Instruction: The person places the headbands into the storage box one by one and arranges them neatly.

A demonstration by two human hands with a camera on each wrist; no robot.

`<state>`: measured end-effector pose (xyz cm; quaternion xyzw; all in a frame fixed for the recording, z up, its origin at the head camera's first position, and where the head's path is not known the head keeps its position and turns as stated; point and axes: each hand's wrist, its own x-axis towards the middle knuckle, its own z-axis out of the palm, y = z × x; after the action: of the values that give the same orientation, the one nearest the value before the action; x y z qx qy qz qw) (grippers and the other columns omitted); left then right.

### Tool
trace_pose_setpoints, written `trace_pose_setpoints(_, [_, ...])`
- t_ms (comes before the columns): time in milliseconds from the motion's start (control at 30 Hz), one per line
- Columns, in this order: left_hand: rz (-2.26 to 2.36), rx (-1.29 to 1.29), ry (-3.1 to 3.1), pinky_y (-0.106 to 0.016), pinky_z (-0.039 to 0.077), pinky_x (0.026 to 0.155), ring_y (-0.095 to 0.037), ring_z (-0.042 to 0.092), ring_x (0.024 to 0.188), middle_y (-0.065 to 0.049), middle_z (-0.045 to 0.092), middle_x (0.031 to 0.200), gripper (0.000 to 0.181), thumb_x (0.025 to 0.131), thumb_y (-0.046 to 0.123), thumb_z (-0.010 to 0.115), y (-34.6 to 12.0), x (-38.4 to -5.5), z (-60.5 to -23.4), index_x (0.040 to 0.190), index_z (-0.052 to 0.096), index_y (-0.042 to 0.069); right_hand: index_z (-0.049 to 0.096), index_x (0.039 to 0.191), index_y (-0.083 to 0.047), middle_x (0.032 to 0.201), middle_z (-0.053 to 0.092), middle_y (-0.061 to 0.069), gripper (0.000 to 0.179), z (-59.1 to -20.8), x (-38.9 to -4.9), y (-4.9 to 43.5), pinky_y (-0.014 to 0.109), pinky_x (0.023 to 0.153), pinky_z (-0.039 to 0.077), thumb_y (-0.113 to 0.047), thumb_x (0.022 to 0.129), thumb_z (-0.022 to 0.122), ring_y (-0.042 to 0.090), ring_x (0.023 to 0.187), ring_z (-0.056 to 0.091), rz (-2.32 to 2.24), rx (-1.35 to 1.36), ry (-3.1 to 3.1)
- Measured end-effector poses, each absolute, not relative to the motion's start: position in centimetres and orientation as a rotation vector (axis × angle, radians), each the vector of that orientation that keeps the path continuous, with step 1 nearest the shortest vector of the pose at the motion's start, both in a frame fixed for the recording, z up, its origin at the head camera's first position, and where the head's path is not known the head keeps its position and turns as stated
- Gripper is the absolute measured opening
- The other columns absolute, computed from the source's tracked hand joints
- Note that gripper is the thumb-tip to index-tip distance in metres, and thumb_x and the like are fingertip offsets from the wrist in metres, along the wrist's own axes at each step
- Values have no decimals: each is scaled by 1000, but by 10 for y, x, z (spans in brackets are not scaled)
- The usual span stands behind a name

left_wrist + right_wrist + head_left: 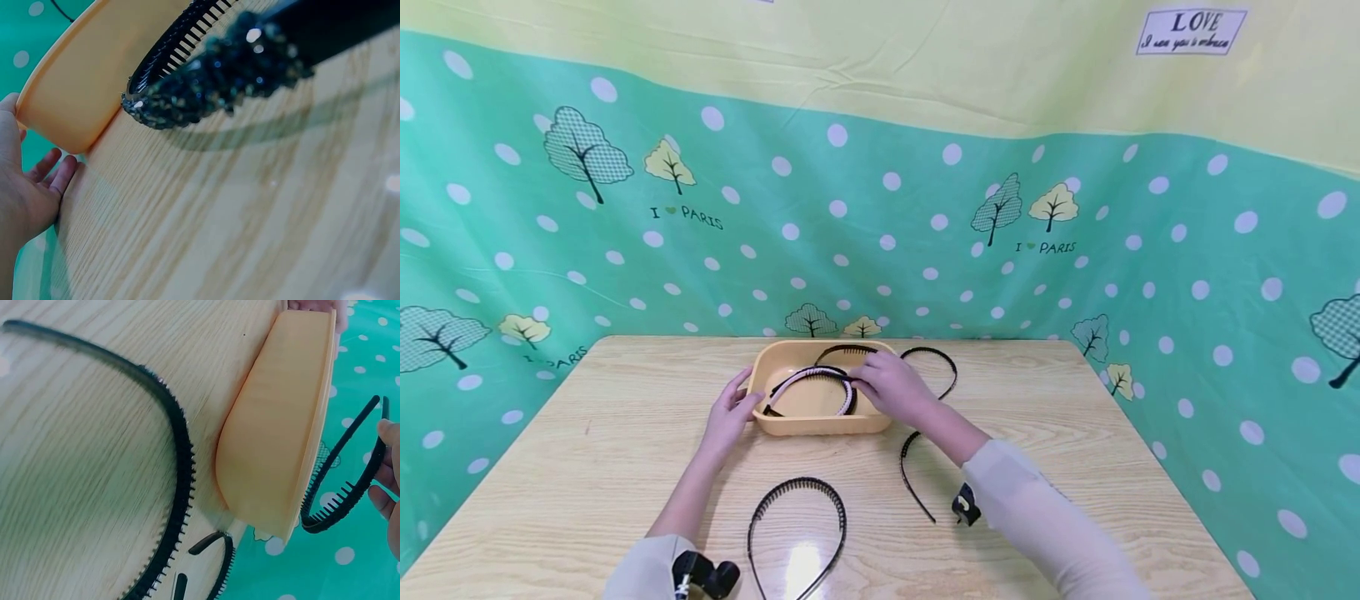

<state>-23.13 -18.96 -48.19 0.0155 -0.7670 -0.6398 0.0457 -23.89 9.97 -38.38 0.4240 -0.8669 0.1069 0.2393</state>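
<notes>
My left hand (733,404) holds the left end of a pale orange plastic basket (823,426), thumb at the rim and fingers outside the wall. Above the basket's right part, my right hand (891,385) pinches a black toothed headband (340,514) near one end. In the right wrist view its looped part hangs beside the rim. Inside the basket lies a pale pink headband (786,385) with dark ends. Another black headband (846,348) shows along the back of the basket, partly hidden by my right hand.
A toothed black headband (842,517) with dark beads lies on the wooden table (625,467) in front of the basket. To the right are a black headband (906,475) under my forearm and another black headband (953,367). A polka-dot cloth (880,250) hangs behind.
</notes>
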Motion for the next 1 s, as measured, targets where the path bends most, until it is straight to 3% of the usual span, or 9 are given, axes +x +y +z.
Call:
trace_pose_setpoints(167, [-1942, 7, -2316, -16, 52, 69, 1, 57, 85, -21, 54, 118, 60, 92, 31, 55, -190, -232, -484, 146, 33, 18, 71, 100, -11, 87, 65, -1, 16, -384, -240, 94, 25, 74, 50, -19, 88, 64, 14, 83, 58, 305, 1125, -2388])
trace_pose_setpoints(400, [-1961, 95, -2356, -16, 51, 73, 2, 55, 88, -24, 50, 128, 57, 94, 27, 53, -189, -231, -481, 147, 31, 22, 71, 100, -12, 89, 66, -1, 14, -386, -242, 87, 27, 79, 49, -17, 88, 64, 14, 85, 59, 322, 1106, -2394])
trace_pose_setpoints(767, [-1974, 107, -2367, -15, 51, 74, 3, 55, 88, -22, 50, 129, 57, 94, 26, 53, -190, -232, -483, 147, 30, 24, 71, 99, -11, 89, 66, -1, 15, -392, -239, 75, 25, 80, 50, -18, 89, 63, 13, 85, 58, 382, 1099, -2430])
trace_pose_setpoints(1000, [-1985, 123, -2353, -16, 51, 73, 1, 56, 88, -22, 51, 128, 56, 95, 23, 53, -188, -231, -479, 146, 32, 23, 72, 101, -12, 86, 65, -2, 17, -398, -239, 70, 24, 73, 49, -19, 89, 63, 13, 81, 57, 391, 1105, -2407])
